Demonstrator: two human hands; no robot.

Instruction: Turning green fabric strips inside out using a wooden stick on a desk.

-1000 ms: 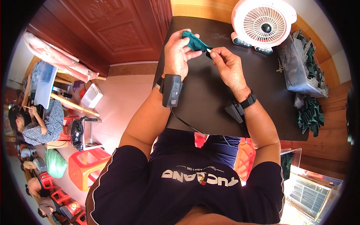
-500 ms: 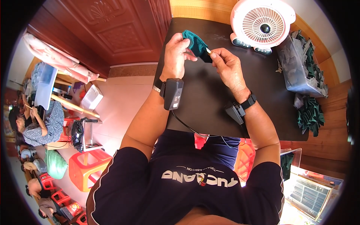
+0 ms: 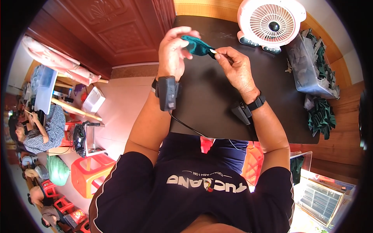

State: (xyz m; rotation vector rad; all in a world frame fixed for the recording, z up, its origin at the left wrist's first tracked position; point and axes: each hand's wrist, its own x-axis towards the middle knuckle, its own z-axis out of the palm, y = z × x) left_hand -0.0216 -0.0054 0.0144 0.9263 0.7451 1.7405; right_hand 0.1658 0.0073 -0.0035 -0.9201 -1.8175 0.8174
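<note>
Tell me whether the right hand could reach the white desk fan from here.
Probably yes: the right hand holds green fabric just beside the white desk fan, with bare black tabletop between.

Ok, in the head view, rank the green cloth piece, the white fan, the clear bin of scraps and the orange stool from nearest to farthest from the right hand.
1. Green cloth piece: pinched by the right hand and the left hand.
2. White fan: just beyond, at the table's far edge.
3. Clear bin of scraps: farther right on the table.
4. Orange stool: on the floor, far left.
</note>
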